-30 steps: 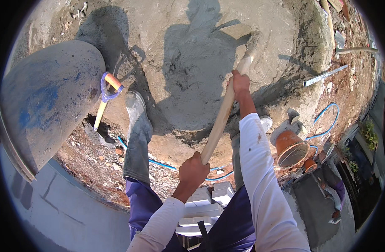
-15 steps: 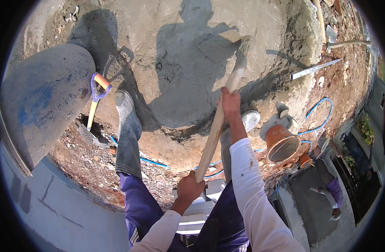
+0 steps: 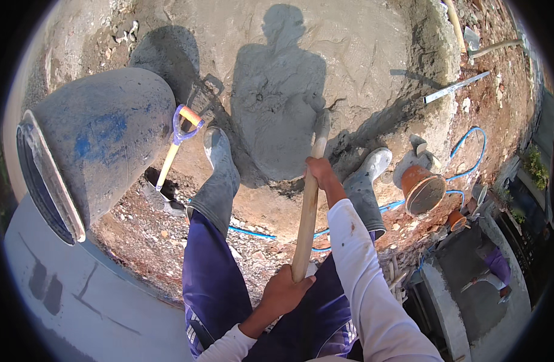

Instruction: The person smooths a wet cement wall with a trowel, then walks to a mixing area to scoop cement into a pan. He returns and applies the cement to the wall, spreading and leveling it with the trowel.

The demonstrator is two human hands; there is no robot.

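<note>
Both my hands grip one long wooden tool handle (image 3: 309,226). My left hand (image 3: 284,292) is closed round its near end, in front of my thighs. Farther up, my right hand (image 3: 323,175) is wrapped round the shaft. The far end is coated in grey and reaches into the wet mortar (image 3: 277,145) beyond my boots. Whatever head the tool has is hidden there, so its kind is unclear. My own shadow falls across the mix.
A mixer drum (image 3: 117,130) stands at left, beside a shovel (image 3: 179,142) with an orange-and-purple grip. At right are an orange bucket (image 3: 423,192), a blue hose (image 3: 485,142) and a metal straightedge (image 3: 457,87). Lower right, another person in purple (image 3: 498,265) bends over a grey surface.
The tool's far end has come nearer to me and lower, and my right hand has moved down and left with it. My left hand has drawn back slightly. The view has shifted too.
</note>
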